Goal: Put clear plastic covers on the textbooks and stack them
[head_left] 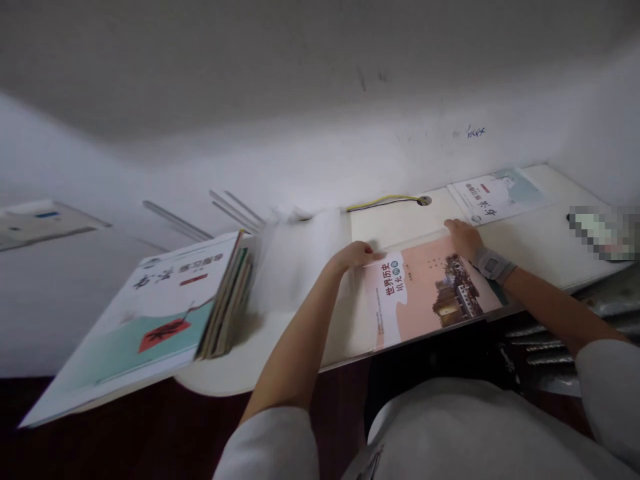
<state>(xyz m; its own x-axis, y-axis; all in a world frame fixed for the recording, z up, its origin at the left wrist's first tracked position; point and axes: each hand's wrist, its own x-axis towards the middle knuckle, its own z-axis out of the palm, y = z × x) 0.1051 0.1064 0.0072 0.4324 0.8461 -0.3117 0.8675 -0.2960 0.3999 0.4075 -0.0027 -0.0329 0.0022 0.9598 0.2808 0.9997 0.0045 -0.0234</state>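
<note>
A pink-covered book point(425, 293) with a building picture lies flat at the front edge of the cream desk point(395, 223). My left hand point(356, 255) curls over the book's far left corner. My right hand point(464, 238), with a grey watch on the wrist, rests with its fingers closed on the book's far right corner. Both hands grip the book's top edge.
A stack of books point(165, 307) with a white and teal cover on top leans at the left. A white booklet point(500, 193) lies at the far right by the wall. A yellow cable point(385, 200) runs along the wall. A blurred patch point(605, 233) sits at the right edge.
</note>
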